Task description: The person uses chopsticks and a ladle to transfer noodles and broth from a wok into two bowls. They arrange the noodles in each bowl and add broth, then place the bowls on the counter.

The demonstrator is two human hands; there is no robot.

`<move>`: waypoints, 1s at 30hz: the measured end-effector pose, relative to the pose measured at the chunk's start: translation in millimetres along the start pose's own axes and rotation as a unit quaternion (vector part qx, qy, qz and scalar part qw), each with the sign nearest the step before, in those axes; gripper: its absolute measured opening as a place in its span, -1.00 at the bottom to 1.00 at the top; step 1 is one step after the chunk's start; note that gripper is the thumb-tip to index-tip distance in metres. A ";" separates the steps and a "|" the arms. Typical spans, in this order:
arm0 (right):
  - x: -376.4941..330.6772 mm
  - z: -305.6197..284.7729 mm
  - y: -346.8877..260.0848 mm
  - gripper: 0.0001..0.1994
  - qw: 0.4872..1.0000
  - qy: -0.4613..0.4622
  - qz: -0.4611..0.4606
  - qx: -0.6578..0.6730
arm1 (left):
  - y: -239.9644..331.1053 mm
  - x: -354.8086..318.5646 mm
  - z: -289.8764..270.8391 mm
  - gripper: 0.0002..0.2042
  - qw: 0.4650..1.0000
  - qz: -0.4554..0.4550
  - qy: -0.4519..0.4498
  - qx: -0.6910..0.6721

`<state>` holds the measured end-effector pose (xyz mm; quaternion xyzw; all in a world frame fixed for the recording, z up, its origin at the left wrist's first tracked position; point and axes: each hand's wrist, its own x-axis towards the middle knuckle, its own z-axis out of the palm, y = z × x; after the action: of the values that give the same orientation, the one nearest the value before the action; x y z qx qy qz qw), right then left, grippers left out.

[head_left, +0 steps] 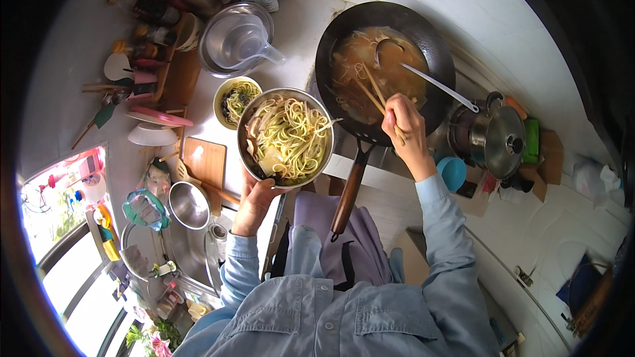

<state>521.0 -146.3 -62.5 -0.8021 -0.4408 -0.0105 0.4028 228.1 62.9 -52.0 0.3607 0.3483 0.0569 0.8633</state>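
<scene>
My left hand grips the near rim of a metal bowl heaped with greenish-yellow noodles. Closed round a pair of wooden chopsticks, my right hand is over the wok. The chopstick tips reach into brown broth where thin pale strands float. A ladle leans across the wok, its bowl in the broth and its light handle over the right rim. The wok's wooden handle points toward me. Behind the metal bowl, a smaller bowl holds noodles with dark topping.
A clear plastic scoop rests in metal basins at the back left. Right of the wok stands a lidded pot, with a blue bowl nearby. A cutting board, a metal bowl and the sink lie to the left.
</scene>
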 end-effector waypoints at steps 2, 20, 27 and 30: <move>9.2 12.4 6.7 -0.88 1.000 -0.001 0.010 0.010 | 0.7 -0.7 3.2 -0.23 1.000 0.003 -0.002 -0.003; 8.2 27.6 62.4 -0.81 0.634 0.272 0.500 0.523 | 13.1 12.8 8.0 -0.18 1.000 0.007 -0.022 -0.007; 10.7 -17.2 41.7 -0.79 0.657 0.260 0.432 0.560 | 34.2 21.1 32.7 -0.13 0.998 0.017 -0.059 -0.012; 19.5 -46.1 11.9 -0.81 0.678 0.268 0.393 0.561 | 38.1 26.1 34.4 -0.13 0.997 0.003 -0.076 -0.004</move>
<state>557.0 -166.3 -31.7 -0.4876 0.1182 0.1835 0.8454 275.7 80.0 -24.3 0.3614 0.2806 0.0335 0.8886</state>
